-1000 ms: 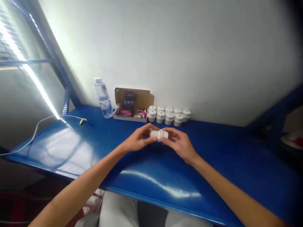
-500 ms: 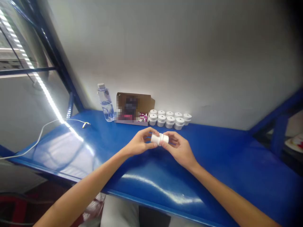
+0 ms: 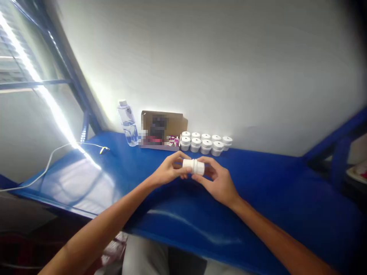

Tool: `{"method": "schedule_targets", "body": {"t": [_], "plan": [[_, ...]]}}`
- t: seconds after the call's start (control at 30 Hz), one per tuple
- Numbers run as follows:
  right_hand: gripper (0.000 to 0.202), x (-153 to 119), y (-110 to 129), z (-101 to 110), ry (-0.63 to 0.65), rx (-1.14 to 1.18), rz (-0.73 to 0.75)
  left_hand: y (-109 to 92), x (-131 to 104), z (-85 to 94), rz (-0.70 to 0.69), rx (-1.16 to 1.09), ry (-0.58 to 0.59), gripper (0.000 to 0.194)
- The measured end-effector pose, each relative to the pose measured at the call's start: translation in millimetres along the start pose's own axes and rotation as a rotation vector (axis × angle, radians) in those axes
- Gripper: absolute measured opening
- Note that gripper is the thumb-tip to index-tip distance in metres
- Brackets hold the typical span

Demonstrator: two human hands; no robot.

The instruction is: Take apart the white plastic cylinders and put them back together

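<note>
A small white plastic jar (image 3: 194, 166) lies sideways between my hands, above the blue table. A raised ring runs round it, right of its middle. My left hand (image 3: 168, 169) grips the left end, its thumb across the front and its fingers behind. Round the right end curls my right hand (image 3: 220, 182), with the thumb underneath and the forefinger over the top. Beyond my hands stand several similar white jars (image 3: 206, 146) in two rows, each with a small dark mark in the middle of its top.
Left of the jars stands an open cardboard box (image 3: 175, 118) with small pink-and-white items; part of it is blurred out. A clear bottle (image 3: 128, 124) of liquid is beside it. A white cable (image 3: 51, 158) crosses the left end of the blue table (image 3: 266, 191). Blue frame posts rise at both sides.
My left thumb has shifted up across the jar's front, and my right thumb has slid lower. The jar stays in nearly the same place. The wall looks brighter.
</note>
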State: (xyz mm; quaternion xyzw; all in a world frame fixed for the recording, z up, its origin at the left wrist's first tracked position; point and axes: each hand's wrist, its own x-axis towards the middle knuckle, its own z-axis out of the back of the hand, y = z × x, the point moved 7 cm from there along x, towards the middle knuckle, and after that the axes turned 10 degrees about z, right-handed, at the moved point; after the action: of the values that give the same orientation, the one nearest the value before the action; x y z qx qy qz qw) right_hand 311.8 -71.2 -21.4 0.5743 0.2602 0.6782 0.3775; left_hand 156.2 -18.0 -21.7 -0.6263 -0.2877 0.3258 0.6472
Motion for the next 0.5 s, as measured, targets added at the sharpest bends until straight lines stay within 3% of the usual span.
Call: {"method": "schedule_targets", "body": {"t": [0.07,0.1,0.13,0.23,0.3,0.33,0.43,0.5], "plan": [[0.033,1.1,15.1,0.8,0.023,-0.097,0.169,3.7,0.4,-0.5,0.074,0.013,0.0,0.052],[0.033,1.4,16.6,0.7,0.028,-0.108,0.174,3.4,0.0,-0.9,0.081,0.022,0.001,0.052],[0.034,1.7,12.8,1.0,0.02,-0.089,0.115,1.5,-0.7,-1.5,0.061,0.031,0.006,0.05],[0.042,-3.9,-14.6,-3.1,-0.015,0.082,-0.253,-7.5,-3.2,-5.5,-0.078,0.037,0.049,0.054],[0.046,-8.0,-22.6,-7.5,-0.021,0.154,-0.344,-8.4,-3.3,-5.1,-0.115,0.032,0.037,0.057],[0.044,-7.4,-19.8,-7.7,-0.022,0.139,-0.29,-6.0,-2.2,-3.9,-0.091,0.031,0.018,0.055],[0.035,-3.4,4.6,-4.3,-0.012,-0.039,0.053,7.9,1.1,-1.0,0.094,0.021,-0.008,0.05],[0.034,-2.7,12.1,-2.4,-0.012,-0.1,0.142,9.4,1.1,-1.9,0.12,0.001,0.014,0.05]]}}
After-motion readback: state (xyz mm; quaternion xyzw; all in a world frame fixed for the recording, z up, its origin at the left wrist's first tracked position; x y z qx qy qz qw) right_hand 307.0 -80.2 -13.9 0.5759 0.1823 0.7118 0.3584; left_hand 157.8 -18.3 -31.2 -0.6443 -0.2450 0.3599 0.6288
